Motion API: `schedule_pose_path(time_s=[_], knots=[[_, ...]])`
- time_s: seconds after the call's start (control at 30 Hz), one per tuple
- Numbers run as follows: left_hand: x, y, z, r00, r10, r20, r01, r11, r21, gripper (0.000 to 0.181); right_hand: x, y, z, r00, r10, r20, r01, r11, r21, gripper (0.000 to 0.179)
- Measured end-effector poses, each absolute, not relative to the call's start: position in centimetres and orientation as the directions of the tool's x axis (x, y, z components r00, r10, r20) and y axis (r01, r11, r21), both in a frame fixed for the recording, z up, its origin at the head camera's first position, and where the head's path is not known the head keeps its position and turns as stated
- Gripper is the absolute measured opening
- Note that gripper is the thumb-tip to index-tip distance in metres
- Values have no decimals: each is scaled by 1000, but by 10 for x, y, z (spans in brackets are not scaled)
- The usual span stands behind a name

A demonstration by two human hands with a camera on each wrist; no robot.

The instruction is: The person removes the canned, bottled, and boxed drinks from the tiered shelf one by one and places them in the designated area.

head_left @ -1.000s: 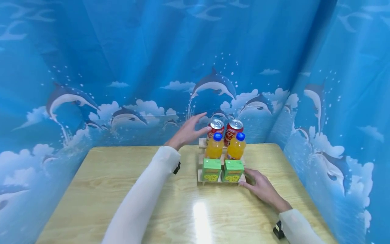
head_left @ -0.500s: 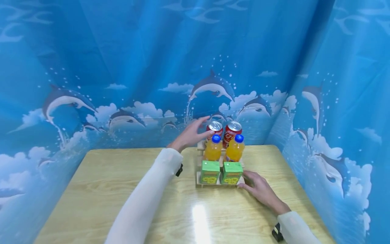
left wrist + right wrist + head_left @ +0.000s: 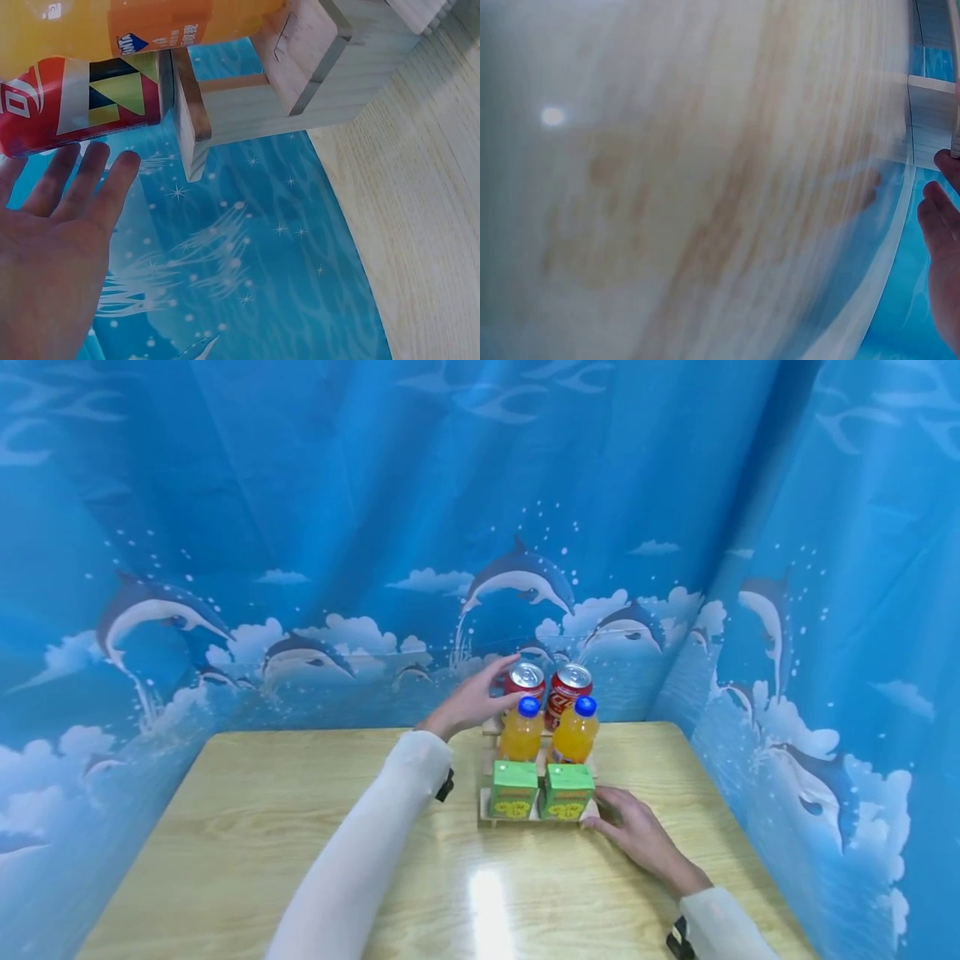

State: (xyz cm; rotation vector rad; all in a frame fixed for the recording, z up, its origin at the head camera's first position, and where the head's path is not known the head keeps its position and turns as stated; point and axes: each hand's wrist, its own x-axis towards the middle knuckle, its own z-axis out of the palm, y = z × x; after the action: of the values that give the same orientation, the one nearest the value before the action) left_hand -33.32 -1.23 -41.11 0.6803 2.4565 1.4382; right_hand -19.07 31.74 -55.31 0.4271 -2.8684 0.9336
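A small stepped wooden rack (image 3: 486,806) holds drinks on its steps. Two red cans (image 3: 567,693) stand at the back, two orange drink bottles (image 3: 575,735) with blue caps in the middle, and two green juice boxes (image 3: 514,789) in front. My left hand (image 3: 472,700) reaches around the left red can (image 3: 82,105), thumb in front and forefinger behind. Its fingers look fairly straight in the left wrist view; contact with the can is unclear. My right hand (image 3: 633,831) holds the rack's front right corner, with fingertips (image 3: 946,161) at the wooden edge in the right wrist view.
The rack stands on a light wood-grain table (image 3: 300,835), toward its far edge. A blue curtain (image 3: 337,527) printed with dolphins hangs behind and at both sides. A bright light reflection lies on the tabletop in front of the rack.
My left hand has moved right, bringing its thumb and forefinger around the left can. My right hand stays at the rack's corner. The whole head view has shifted slightly.
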Motion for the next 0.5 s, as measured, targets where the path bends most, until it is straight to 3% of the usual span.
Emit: schedule_pose_path(time_s=[0.5], knots=[[-341, -4, -417, -877, 479, -26, 154, 332, 931, 74, -191, 318, -556, -951, -239, 195, -308, 770, -558, 64]])
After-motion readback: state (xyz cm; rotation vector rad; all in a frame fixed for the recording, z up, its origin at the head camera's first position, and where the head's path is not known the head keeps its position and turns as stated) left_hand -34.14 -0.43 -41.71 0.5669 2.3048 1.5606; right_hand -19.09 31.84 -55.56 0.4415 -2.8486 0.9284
